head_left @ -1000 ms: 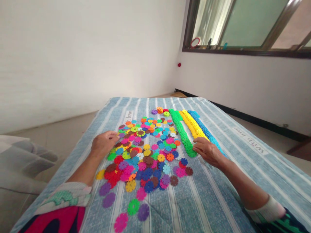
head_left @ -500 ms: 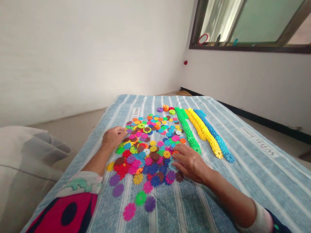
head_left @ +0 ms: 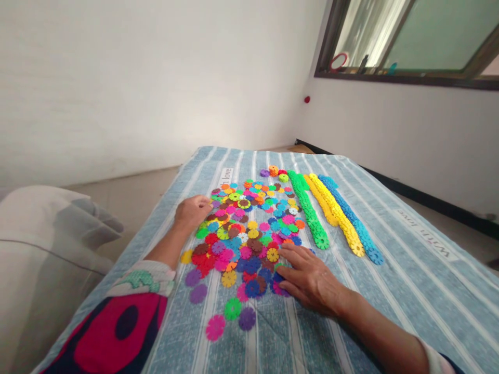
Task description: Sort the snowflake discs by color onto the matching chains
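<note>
Loose plastic flower-shaped discs (head_left: 255, 246) in many colours lie spread in a pile on the striped bedcover (head_left: 280, 337). My left hand (head_left: 193, 212) is at the pile's left edge, thumb and fingertips drawn together; whatever may be between them is too small to make out. On the right side of the pile my right hand (head_left: 314, 275) rests palm down, fingers apart, touching discs near a yellow disc (head_left: 273, 254). It covers some of them and grips none that I can see. Apart from the pile, nearer me, are a pink disc (head_left: 215, 327), a green disc (head_left: 233, 308) and a purple disc (head_left: 247, 318).
Right of the pile run overlapping rows of green discs (head_left: 310, 215), yellow discs (head_left: 339, 218) and blue discs (head_left: 356, 228). Small stacks, one of them orange (head_left: 273, 170), stand at the far end. Sheer white fabric (head_left: 50, 249) hangs at the left.
The view has shifted slightly, so the scene sits further right. My right hand has slid a little toward me over the discs, covering a brown one. My left hand has barely moved.
</note>
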A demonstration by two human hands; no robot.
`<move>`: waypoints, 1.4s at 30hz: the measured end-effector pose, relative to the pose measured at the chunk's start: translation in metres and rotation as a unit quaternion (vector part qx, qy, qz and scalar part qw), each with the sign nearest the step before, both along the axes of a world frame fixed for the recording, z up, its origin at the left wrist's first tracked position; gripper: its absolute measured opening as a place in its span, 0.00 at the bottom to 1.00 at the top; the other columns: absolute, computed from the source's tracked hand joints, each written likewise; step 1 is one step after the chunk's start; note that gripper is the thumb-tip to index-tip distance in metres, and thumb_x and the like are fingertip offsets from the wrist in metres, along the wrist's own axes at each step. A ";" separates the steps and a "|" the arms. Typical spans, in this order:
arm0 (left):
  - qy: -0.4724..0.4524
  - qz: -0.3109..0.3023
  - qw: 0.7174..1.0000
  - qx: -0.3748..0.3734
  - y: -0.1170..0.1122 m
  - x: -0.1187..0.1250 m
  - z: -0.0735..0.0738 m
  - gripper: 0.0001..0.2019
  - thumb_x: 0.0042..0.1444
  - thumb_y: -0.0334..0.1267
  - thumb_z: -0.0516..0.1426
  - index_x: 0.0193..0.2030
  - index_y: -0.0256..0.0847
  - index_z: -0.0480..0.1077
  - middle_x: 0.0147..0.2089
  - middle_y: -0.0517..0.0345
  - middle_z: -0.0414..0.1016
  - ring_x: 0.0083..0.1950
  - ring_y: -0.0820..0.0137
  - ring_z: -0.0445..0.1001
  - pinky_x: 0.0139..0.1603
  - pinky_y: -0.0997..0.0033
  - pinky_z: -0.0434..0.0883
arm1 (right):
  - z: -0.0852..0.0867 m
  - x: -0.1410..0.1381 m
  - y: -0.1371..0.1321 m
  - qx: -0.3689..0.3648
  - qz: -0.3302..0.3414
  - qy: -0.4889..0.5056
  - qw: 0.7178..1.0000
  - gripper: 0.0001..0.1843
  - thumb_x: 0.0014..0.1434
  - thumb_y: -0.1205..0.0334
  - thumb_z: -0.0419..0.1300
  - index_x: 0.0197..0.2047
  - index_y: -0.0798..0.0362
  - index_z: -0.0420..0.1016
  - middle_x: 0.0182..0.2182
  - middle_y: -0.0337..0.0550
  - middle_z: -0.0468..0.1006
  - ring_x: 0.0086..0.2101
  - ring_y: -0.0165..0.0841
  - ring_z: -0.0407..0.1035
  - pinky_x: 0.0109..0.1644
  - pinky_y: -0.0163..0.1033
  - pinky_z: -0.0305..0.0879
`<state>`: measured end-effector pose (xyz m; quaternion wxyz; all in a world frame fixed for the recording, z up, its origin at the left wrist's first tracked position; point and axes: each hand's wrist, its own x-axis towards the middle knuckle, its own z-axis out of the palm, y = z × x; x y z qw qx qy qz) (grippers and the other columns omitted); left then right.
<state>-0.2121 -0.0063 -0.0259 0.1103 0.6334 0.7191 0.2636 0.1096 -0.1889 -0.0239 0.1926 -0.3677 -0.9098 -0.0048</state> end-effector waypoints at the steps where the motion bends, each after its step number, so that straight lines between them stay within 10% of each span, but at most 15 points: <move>1: 0.000 -0.003 1.000 0.001 0.000 0.000 0.000 0.19 0.49 0.44 0.54 0.45 0.40 0.76 0.43 0.53 0.81 0.44 0.63 0.78 0.43 0.71 0.70 | -0.001 0.002 0.001 0.001 -0.001 0.016 1.000 0.10 0.65 0.58 0.55 0.42 0.52 0.76 0.52 0.52 0.72 0.57 0.44 0.61 0.59 0.52 0.63; 22: -0.007 -0.003 1.000 0.006 -0.002 0.002 -0.001 0.18 0.49 0.43 0.55 0.44 0.39 0.76 0.41 0.54 0.81 0.43 0.65 0.78 0.41 0.73 0.69 | 0.010 -0.023 0.006 -0.055 -0.115 -0.039 0.991 0.05 0.55 0.63 0.66 0.34 0.56 0.78 0.52 0.55 0.72 0.57 0.50 0.60 0.60 0.56 0.60; 33: -0.017 -0.006 1.000 0.007 -0.001 0.002 -0.004 0.19 0.48 0.43 0.55 0.44 0.38 0.76 0.42 0.52 0.81 0.41 0.64 0.77 0.41 0.72 0.70 | 0.022 -0.037 0.003 -0.095 -0.021 0.159 0.982 0.09 0.55 0.74 0.59 0.31 0.51 0.76 0.47 0.47 0.75 0.51 0.40 0.67 0.54 0.47 0.65; 42: -0.021 -0.014 1.000 0.017 -0.003 0.004 -0.005 0.19 0.48 0.42 0.54 0.44 0.37 0.76 0.42 0.51 0.81 0.42 0.65 0.77 0.42 0.72 0.70 | 0.019 -0.096 0.000 -0.171 0.104 0.034 0.979 0.08 0.56 0.68 0.63 0.25 0.55 0.75 0.46 0.46 0.75 0.48 0.38 0.66 0.55 0.45 0.62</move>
